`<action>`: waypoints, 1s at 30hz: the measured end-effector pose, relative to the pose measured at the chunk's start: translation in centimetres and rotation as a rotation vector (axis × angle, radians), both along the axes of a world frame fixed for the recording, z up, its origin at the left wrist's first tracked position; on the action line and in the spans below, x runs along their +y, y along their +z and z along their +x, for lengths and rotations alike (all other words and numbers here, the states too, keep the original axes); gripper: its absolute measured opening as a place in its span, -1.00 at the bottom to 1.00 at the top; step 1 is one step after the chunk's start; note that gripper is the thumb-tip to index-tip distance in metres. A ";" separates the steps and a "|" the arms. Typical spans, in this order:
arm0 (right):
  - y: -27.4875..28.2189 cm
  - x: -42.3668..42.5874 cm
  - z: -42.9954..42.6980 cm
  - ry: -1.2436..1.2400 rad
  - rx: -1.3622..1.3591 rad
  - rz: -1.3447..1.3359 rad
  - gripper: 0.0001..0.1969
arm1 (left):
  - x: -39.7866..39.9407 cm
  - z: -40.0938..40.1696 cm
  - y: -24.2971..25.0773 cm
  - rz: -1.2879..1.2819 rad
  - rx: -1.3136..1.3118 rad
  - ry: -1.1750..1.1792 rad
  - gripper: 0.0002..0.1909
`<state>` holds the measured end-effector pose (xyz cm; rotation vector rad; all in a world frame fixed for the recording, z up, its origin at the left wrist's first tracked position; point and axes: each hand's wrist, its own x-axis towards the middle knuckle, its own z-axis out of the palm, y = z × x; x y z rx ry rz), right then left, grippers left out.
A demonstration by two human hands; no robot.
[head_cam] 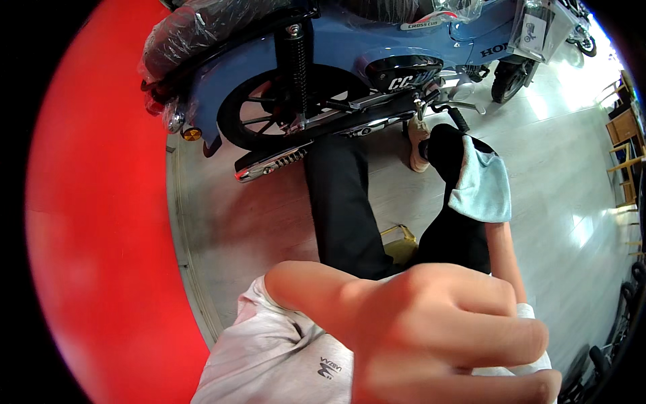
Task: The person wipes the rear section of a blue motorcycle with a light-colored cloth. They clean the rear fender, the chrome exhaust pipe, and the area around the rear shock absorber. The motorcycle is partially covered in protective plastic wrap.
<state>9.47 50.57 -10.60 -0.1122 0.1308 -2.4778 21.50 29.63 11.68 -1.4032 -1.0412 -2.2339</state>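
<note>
My left hand (439, 323) is raised close to the camera, its back towards me. Its fingers are bent and point right, with small gaps between them; the palm and thumb are hidden. A light blue cloth (482, 189) covers my right hand (498, 230) down to the wrist, so its fingers cannot be seen. That covered hand is at my right knee (446, 146). In front of me stands a blue Honda motorcycle (328, 38), its rear wheel (242, 108) to the left. My left leg (338, 192) reaches up to its silver exhaust muffler (272, 164).
Clear plastic wrap (212, 30) covers the seat. A red surface (101, 202) fills the left side, beside a floor edge strip (176, 222). A yellow-green object (402, 247) is between my legs. Wooden chairs (626, 156) line the right, with dark machine parts (600, 361) below.
</note>
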 end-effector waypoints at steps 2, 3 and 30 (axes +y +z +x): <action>-0.1 1.6 0.0 -0.077 0.046 0.061 -0.40 | 0.3 -0.1 -0.1 0.035 0.008 -0.029 -0.82; -0.6 2.7 0.0 -0.124 0.082 0.088 -0.41 | 0.5 -0.1 -0.2 0.050 0.015 -0.047 -0.82; -1.5 -7.8 -23.9 -1.035 0.545 1.174 -0.49 | -1.9 -26.2 -13.9 0.069 -0.707 0.756 -0.64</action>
